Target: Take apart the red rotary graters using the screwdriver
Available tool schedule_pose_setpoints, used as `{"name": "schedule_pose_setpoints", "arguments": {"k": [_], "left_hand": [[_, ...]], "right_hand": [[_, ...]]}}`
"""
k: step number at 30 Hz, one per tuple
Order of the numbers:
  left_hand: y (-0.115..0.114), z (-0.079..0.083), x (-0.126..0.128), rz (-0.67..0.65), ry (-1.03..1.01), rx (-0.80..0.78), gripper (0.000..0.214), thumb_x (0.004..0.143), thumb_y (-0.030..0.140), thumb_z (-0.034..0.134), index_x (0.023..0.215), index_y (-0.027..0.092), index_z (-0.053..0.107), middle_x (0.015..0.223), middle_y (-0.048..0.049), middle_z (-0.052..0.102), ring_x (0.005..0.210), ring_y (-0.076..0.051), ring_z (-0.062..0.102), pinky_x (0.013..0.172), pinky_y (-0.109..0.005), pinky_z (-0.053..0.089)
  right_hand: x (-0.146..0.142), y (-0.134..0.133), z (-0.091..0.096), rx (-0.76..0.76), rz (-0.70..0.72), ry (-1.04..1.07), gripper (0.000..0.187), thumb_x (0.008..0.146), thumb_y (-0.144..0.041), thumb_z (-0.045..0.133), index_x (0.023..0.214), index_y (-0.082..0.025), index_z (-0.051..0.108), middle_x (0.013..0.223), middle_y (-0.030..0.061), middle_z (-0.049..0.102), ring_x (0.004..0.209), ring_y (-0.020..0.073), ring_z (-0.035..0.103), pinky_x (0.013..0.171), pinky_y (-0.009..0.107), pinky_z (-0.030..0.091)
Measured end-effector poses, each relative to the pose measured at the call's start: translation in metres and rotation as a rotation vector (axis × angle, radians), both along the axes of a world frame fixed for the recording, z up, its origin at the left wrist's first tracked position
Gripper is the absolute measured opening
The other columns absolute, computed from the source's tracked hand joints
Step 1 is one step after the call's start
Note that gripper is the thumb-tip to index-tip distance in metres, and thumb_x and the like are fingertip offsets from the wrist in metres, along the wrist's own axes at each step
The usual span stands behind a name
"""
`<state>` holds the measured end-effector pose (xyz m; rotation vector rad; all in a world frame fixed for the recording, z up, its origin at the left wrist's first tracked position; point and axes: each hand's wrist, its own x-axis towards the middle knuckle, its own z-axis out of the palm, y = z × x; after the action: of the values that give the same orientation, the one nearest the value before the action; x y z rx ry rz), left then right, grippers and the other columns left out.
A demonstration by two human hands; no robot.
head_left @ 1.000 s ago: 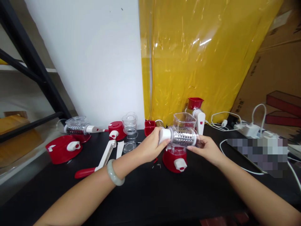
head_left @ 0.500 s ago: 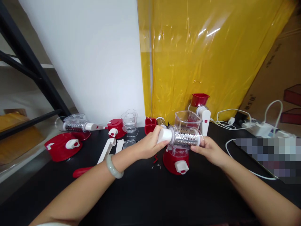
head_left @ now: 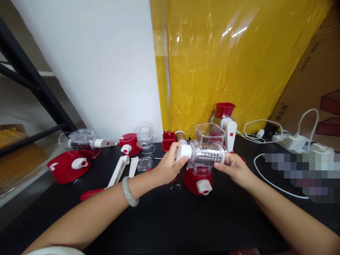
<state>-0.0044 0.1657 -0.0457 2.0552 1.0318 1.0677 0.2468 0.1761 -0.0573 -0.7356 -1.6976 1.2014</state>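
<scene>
A rotary grater stands in front of me, with a red base [head_left: 191,181], a clear housing with a square hopper [head_left: 209,131] and a perforated metal drum [head_left: 209,153] lying sideways inside. My left hand [head_left: 170,162] is closed around the white hub [head_left: 185,152] at the drum's left end. Gripping the right end of the housing is my right hand [head_left: 235,169], thumb in front and fingers partly hidden behind. A white knob [head_left: 204,187] sits on the front of the base. Several small screws [head_left: 178,186] lie on the table, left of the base.
A second red base [head_left: 130,143], clear parts [head_left: 145,163] and a crank handle [head_left: 117,173] lie at left. Farther left is another grater's red base [head_left: 67,166]. An assembled grater [head_left: 227,129] stands behind. White cables [head_left: 265,140] and a power strip [head_left: 294,141] are at right.
The view has shifted slightly. Both hands keep their hold on the grater, and the drum and housing look almost the same as before.
</scene>
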Motion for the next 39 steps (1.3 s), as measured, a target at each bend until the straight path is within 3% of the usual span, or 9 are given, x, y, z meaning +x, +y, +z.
{"name": "schedule_pose_setpoints", "arguments": {"k": [8, 14, 17, 20, 22, 24, 27, 33, 39], "left_hand": [[0.005, 0.018, -0.01, -0.087, 0.106, -0.024, 0.045, 0.09, 0.052, 0.049, 0.118, 0.019, 0.038, 0.074, 0.0019, 0.053, 0.06, -0.011, 0.052, 0.056, -0.024, 0.04], [0.008, 0.01, -0.008, -0.14, 0.038, -0.063, 0.045, 0.088, 0.053, 0.053, 0.115, 0.02, 0.039, 0.079, 0.0017, 0.053, 0.057, -0.009, 0.052, 0.054, -0.023, 0.042], [0.011, 0.01, -0.016, 0.005, -0.148, -0.099, 0.047, 0.086, 0.059, 0.052, 0.111, 0.021, 0.039, 0.074, 0.0035, 0.052, 0.05, -0.008, 0.049, 0.048, -0.022, 0.04], [0.008, 0.025, -0.027, 0.351, -0.504, -0.011, 0.046, 0.088, 0.068, 0.035, 0.1, 0.024, 0.036, 0.058, 0.0095, 0.037, 0.041, -0.007, 0.038, 0.04, -0.019, 0.035], [0.0, 0.041, -0.029, 0.287, -0.501, -0.003, 0.042, 0.088, 0.064, 0.041, 0.103, 0.025, 0.036, 0.059, 0.0089, 0.04, 0.042, -0.007, 0.039, 0.04, -0.019, 0.037], [-0.01, 0.054, -0.027, 0.055, -0.384, -0.086, 0.041, 0.087, 0.061, 0.048, 0.102, 0.024, 0.038, 0.062, 0.0072, 0.045, 0.044, -0.007, 0.043, 0.042, -0.021, 0.041], [-0.019, 0.061, -0.03, 0.022, -0.351, -0.099, 0.034, 0.091, 0.056, 0.047, 0.099, 0.024, 0.039, 0.062, 0.0074, 0.044, 0.044, -0.007, 0.042, 0.042, -0.021, 0.043], [-0.033, 0.03, -0.056, 0.053, -0.186, -0.334, 0.033, 0.093, 0.055, 0.045, 0.093, 0.022, 0.037, 0.062, 0.0079, 0.048, 0.048, -0.008, 0.049, 0.053, -0.027, 0.053], [-0.06, 0.01, -0.065, 0.055, -0.02, -0.541, 0.038, 0.092, 0.058, 0.04, 0.088, 0.02, 0.039, 0.076, 0.0013, 0.059, 0.06, -0.012, 0.063, 0.059, -0.028, 0.053]], "right_hand": [[0.003, -0.001, -0.002, 0.039, -0.006, -0.035, 0.036, 0.078, -0.043, 0.072, 0.106, -0.022, 0.074, 0.107, 0.0082, 0.074, 0.099, 0.0262, 0.069, 0.096, 0.043, 0.05], [0.003, -0.002, -0.002, 0.029, -0.016, -0.054, 0.037, 0.077, -0.046, 0.071, 0.105, -0.021, 0.074, 0.106, 0.0084, 0.074, 0.099, 0.027, 0.069, 0.096, 0.044, 0.05], [0.012, 0.001, -0.011, 0.046, -0.087, -0.001, 0.035, 0.074, -0.045, 0.074, 0.1, -0.021, 0.075, 0.103, 0.0078, 0.075, 0.095, 0.0263, 0.07, 0.093, 0.042, 0.052], [0.015, 0.005, -0.016, 0.077, -0.21, 0.105, 0.033, 0.074, -0.046, 0.074, 0.096, -0.021, 0.076, 0.095, 0.0074, 0.076, 0.09, 0.0261, 0.071, 0.088, 0.041, 0.054], [0.009, 0.006, -0.013, 0.064, -0.198, 0.037, 0.033, 0.073, -0.044, 0.075, 0.097, -0.021, 0.076, 0.095, 0.0075, 0.076, 0.086, 0.0256, 0.071, 0.084, 0.041, 0.055], [0.0, 0.006, -0.007, 0.061, -0.136, -0.051, 0.036, 0.069, -0.046, 0.078, 0.093, -0.02, 0.076, 0.091, 0.0079, 0.076, 0.084, 0.0266, 0.071, 0.082, 0.041, 0.056], [-0.006, 0.004, 0.0, 0.07, -0.157, -0.034, 0.038, 0.069, -0.049, 0.077, 0.093, -0.02, 0.076, 0.09, 0.0076, 0.076, 0.087, 0.0271, 0.071, 0.083, 0.042, 0.057], [0.009, 0.004, -0.013, 0.004, -0.19, -0.015, 0.037, 0.061, -0.051, 0.082, 0.082, -0.022, 0.076, 0.083, 0.0071, 0.076, 0.084, 0.0288, 0.071, 0.08, 0.042, 0.057], [0.03, 0.004, -0.013, -0.133, -0.356, 0.207, 0.035, 0.083, -0.057, 0.058, 0.085, -0.025, 0.073, 0.087, 0.0058, 0.074, 0.083, 0.0257, 0.069, 0.076, 0.04, 0.055]]}}
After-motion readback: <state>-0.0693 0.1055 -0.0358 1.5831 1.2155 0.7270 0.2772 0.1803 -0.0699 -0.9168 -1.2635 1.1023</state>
